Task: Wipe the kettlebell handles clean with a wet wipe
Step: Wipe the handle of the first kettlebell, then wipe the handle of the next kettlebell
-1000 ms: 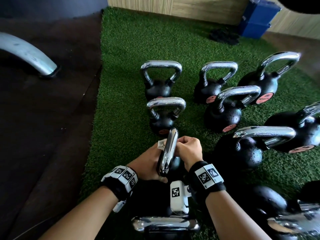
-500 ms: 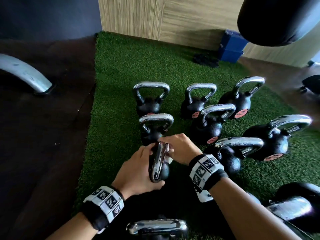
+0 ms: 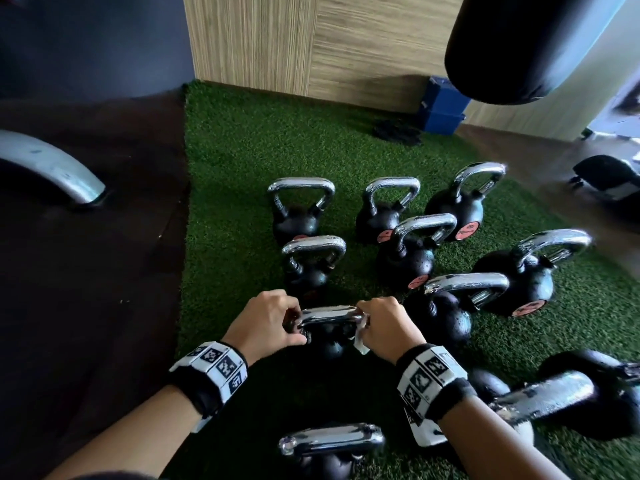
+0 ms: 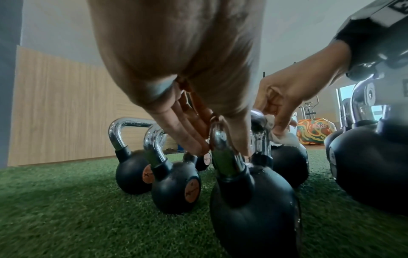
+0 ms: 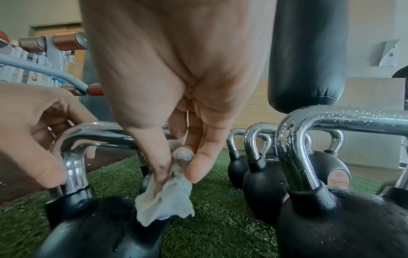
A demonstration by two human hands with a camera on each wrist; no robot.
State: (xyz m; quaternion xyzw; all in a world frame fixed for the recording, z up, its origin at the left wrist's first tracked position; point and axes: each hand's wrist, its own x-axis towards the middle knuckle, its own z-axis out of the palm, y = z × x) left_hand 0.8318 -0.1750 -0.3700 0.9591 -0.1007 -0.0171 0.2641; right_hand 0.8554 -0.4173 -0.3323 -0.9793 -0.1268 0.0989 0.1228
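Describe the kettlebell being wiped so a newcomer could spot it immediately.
On the green turf, find the cluster of black kettlebells with chrome handles. The kettlebell being wiped stands at the near left, between both hands. Only its handle is gripped: left hand at one end, right hand pinching a wet wipe against the other.

"EKK" on colourful ball (image 4: 316, 130)

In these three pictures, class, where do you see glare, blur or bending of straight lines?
Head view: glare on the chrome handle between both hands, wall edges bowed. Left wrist view: the left hand fills the frame, blurred. Right wrist view: the wipe is fairly sharp, the turf smeared.
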